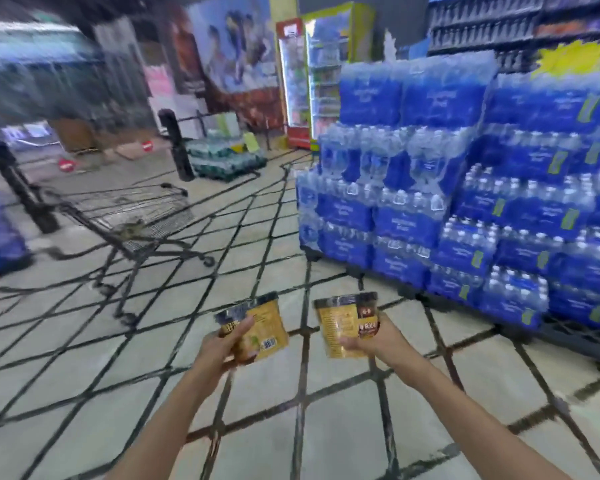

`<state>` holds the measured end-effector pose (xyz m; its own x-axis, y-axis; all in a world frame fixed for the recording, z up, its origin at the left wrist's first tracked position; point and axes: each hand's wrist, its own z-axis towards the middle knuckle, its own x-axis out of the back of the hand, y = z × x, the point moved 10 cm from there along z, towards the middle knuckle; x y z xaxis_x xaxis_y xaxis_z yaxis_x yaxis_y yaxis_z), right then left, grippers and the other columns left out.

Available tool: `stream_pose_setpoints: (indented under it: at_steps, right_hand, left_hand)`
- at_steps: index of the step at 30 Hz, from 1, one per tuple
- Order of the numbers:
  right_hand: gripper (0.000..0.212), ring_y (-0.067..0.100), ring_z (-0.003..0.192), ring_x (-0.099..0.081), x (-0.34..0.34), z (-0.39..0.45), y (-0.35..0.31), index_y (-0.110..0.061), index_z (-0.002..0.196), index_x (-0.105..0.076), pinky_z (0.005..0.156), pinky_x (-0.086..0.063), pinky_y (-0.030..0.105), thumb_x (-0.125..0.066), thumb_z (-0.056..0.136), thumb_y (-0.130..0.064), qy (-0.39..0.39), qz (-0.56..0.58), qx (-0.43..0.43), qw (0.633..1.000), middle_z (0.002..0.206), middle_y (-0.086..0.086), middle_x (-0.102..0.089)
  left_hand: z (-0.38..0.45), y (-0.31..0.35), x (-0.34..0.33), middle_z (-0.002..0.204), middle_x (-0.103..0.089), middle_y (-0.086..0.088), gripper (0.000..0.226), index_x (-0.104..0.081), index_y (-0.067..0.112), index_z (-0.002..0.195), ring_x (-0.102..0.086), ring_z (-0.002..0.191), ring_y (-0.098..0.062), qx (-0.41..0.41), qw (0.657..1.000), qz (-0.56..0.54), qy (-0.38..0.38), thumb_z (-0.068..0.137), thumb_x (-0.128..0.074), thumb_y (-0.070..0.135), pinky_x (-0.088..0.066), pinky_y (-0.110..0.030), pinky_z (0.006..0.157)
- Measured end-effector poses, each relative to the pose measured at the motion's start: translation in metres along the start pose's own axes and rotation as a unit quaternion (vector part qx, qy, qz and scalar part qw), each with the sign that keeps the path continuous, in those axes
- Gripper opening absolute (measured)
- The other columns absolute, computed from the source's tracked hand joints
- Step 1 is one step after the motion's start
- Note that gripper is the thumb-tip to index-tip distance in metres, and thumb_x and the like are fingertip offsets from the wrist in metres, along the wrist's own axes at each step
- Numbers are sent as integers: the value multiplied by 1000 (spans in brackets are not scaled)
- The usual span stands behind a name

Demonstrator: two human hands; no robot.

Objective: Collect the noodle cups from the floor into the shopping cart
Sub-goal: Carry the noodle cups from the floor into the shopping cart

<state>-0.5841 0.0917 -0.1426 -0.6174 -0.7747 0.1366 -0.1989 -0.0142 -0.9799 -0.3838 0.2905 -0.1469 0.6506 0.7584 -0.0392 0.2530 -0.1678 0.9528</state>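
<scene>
Left hand (219, 344) grips one noodle cup (257, 327) | right hand (374, 336) grips second cup (347, 327) | both upright, held above the floor | shopping cart (132, 216) lies well ahead-left of both cups | left hand nearer cart

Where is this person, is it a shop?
Most likely yes, a supermarket or big grocery store. Shrink-wrapped packs of bottled water are stacked high on the right, a lit drinks fridge stands at the back, and a wire shopping cart waits on the tiled floor.
</scene>
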Motion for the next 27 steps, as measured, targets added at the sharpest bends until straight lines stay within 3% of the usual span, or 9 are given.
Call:
stream_pose_setpoints:
  at_steps: [2, 3, 4, 7, 12, 18, 22, 24, 27]
  right_hand:
    - [32, 6, 79, -71, -42, 40, -13, -17, 97, -68, 61, -50, 12, -81, 70, -5, -45, -8, 6, 999, 85, -5, -75]
    - [32, 4, 77, -70, -62, 59, -18, -17, 97, -68, 59, -49, 11, -81, 71, -5, -64, -13, 9, 998, 85, -6, -75]
    - [33, 4, 78, -70, -82, 77, -25, -17, 99, -68, 59, -49, 11, -81, 71, -6, -83, -18, 11, 996, 87, -5, -75]
    - [35, 11, 85, -70, -138, 131, -35, -18, 98, -66, 64, -51, 13, -83, 69, -7, -135, -27, 21, 990, 94, 0, -75]
    - [36, 4, 77, -71, -220, 230, -48, -17, 100, -67, 58, -50, 10, -83, 69, -10, -214, -24, 32, 976, 86, -5, -75]
    - [53, 12, 88, -71, -281, 374, -74, -10, 111, -65, 65, -52, 15, -88, 63, -17, -275, -40, 19, 960, 96, 0, -75]
    - [57, 8, 89, -70, -315, 460, -103, -18, 110, -64, 75, -53, 20, -90, 60, -27, -295, -44, 24, 954, 97, -6, -75]
    - [60, 7, 90, -70, -334, 495, -110, -22, 110, -65, 84, -53, 28, -90, 57, -35, -301, -59, 27, 951, 97, -8, -74]
    - [56, 6, 89, -70, -363, 549, -116, -23, 109, -63, 84, -53, 28, -89, 59, -32, -300, -53, 26, 952, 96, -9, -74]
  left_hand:
    - [11, 2, 44, 55, -67, 5, 51, -63, 1, 100, -66, 55, -12, 0, 998, -44, 43, 67, -79, 37, -52, -22, 48]
    - [17, 1, 66, 55, -66, 5, 44, -63, 0, 101, -65, 55, -12, 3, 996, -55, 65, 74, -75, 31, -52, -21, 47]
    - [25, 0, 88, 58, -68, 3, 50, -63, -1, 103, -65, 57, -13, 4, 994, -67, 84, 71, -79, 34, -52, -22, 47]
    - [45, 1, 145, 83, -74, -10, 93, -66, 1, 102, -69, 68, -18, 6, 988, -60, 146, 32, -91, 57, -53, -23, 51]
    - [105, 16, 220, 100, -72, -17, 54, -64, -3, 111, -69, 77, -22, 1, 972, -90, 215, 71, -75, 31, -55, -25, 53]
    - [211, 57, 283, 95, -72, -17, 53, -65, -4, 104, -67, 76, -24, 13, 955, -106, 276, 68, -76, 33, -55, -28, 54]
    - [275, 85, 317, 89, -74, -12, 57, -67, 0, 99, -70, 77, -23, 2, 949, -114, 294, 59, -76, 39, -55, -33, 66]
    - [303, 94, 334, 81, -74, -8, 51, -67, 0, 99, -69, 68, -19, 2, 945, -120, 304, 64, -75, 37, -53, -30, 59]
    - [345, 106, 361, 79, -74, -7, 48, -66, 0, 98, -70, 65, -16, 0, 939, -131, 317, 66, -75, 36, -54, -26, 53]
